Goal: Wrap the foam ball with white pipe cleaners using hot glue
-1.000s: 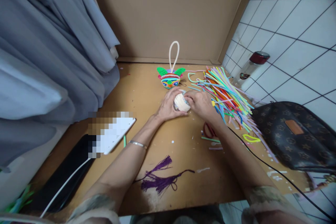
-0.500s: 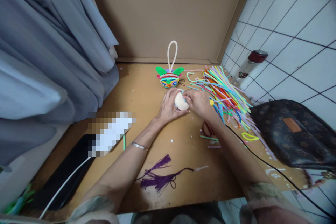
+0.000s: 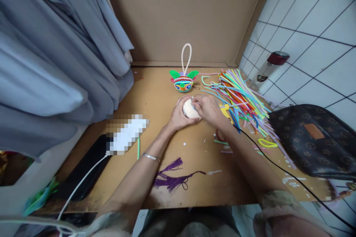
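My left hand [image 3: 177,115] curls round a whitish round ball [image 3: 190,110] above the middle of the table, thumb along its near edge. At the ball's upper right side, my right hand [image 3: 209,108] is closed with its fingertips pinched against the surface; whatever they pinch is too small to make out. Just beyond the hands sits a colourful animal-head ornament [image 3: 183,84] with green ears, painted-looking eyes and a tall white loop. A yellow glue gun [image 3: 226,112] lies beside my right wrist, partly hidden by it.
A heap of coloured pipe cleaners [image 3: 239,98] spreads at the right, near a brown patterned bag [image 3: 311,142] and a bottle [image 3: 268,70]. Purple tassels [image 3: 169,180] lie near the front edge. A black cable [image 3: 278,168] crosses the right side; a white power strip [image 3: 126,135] lies left.
The whole view has shifted, so the table's things sit slightly further right. More of the ball's whitish face and of the yellow glue gun shows. Both hands stay at the ball.
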Demonstrator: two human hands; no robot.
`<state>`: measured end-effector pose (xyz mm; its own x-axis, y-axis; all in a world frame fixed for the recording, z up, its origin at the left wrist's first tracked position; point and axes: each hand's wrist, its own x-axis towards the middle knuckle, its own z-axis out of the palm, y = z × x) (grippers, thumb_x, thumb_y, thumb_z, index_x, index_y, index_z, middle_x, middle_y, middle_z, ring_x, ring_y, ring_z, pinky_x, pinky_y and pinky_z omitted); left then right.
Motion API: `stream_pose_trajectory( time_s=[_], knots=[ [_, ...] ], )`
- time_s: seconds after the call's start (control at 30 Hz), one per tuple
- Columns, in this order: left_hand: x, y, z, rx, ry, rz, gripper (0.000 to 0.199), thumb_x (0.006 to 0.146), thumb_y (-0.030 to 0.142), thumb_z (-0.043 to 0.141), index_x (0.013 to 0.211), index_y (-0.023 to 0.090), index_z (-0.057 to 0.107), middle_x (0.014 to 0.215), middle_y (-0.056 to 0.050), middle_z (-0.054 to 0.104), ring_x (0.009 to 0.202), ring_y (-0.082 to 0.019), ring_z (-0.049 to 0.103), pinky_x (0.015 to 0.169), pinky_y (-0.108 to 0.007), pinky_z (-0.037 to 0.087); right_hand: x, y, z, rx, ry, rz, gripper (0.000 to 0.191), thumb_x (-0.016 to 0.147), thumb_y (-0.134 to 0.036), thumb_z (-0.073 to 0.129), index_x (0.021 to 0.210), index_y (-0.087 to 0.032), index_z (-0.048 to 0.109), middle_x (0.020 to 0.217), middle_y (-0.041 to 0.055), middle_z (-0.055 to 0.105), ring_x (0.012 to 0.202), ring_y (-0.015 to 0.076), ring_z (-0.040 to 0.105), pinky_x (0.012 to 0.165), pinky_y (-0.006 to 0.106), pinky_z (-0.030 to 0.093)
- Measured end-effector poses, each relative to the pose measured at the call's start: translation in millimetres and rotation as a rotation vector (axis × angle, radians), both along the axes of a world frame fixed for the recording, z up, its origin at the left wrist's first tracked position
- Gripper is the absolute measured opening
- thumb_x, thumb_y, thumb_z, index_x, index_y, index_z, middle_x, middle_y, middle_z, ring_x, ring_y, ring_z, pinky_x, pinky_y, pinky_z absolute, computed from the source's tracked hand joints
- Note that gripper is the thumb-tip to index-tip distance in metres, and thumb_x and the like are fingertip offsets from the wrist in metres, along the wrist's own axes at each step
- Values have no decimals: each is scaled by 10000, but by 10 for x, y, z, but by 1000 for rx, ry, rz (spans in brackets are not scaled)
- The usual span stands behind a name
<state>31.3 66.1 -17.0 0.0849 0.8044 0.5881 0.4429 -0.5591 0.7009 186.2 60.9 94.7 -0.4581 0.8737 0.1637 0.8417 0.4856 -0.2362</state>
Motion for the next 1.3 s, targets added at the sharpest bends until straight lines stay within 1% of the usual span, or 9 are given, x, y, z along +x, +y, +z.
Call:
stream_pose_trajectory(
  time_s=[0.1,0.27,0.37,0.57,0.63,0.73,0.87,1.03,1.3],
  knots=[
    [-7,-19,-4,-8,-1,0,840,602,375,891,1313,197,482,1331,-138,581,1238,-317,607,1093,-518,495,-4,-11,-8,16,12,5,308,974,-240,479,1133,-195,739,1041,108,778,937,243,680,756,314,415],
    [-27,-6,-18,54,62,-5,831,616,374,883,1326,190,492,1342,-140,584,1261,-327,595,1114,-538,483,35,28,-20,37,51,53,287,966,-265,501,1096,-176,741,1078,119,772,984,246,673,794,320,430],
    [-37,1,-35,74,71,5,831,626,405,880,1333,188,500,1347,-143,587,1273,-331,590,1126,-545,473,50,54,-32,45,64,82,280,960,-269,509,1078,-173,745,1070,116,772,973,234,672,818,317,441],
    [-38,29,-57,95,60,-14,822,659,457,862,1348,180,510,1359,-157,590,1292,-333,585,1128,-545,473,56,81,-56,42,78,105,308,952,-266,518,1128,-142,739,1114,134,766,1020,249,669,863,327,443],
    [-39,41,-58,96,69,-14,827,653,460,868,1349,187,515,1356,-155,597,1291,-337,585,1127,-555,471,65,77,-46,64,91,111,312,946,-272,524,1131,-142,739,1104,136,766,996,250,668,843,325,438],
    [-44,55,-61,107,61,-24,832,648,472,872,1347,187,521,1353,-159,603,1287,-341,588,1123,-561,471,85,64,-23,110,125,123,315,935,-272,515,1106,-144,747,1034,125,764,922,237,660,785,312,423],
    [-53,63,-61,92,63,-20,839,641,477,877,1347,190,525,1353,-159,604,1287,-344,589,1129,-558,465,114,78,-32,160,193,160,310,914,-252,482,1016,-148,756,966,110,748,866,213,637,754,297,407],
    [-54,53,-39,71,56,-11,830,634,443,877,1345,198,528,1348,-148,607,1282,-341,593,1128,-551,467,135,128,-67,126,234,172,279,877,-253,493,931,-166,752,837,71,715,749,185,581,714,286,389],
    [-48,46,-14,63,40,-21,809,633,431,872,1329,187,538,1345,-148,616,1283,-337,598,1131,-541,469,132,102,-33,75,192,151,282,877,-243,503,931,-166,768,781,62,711,689,175,560,678,287,365]
  ],
)
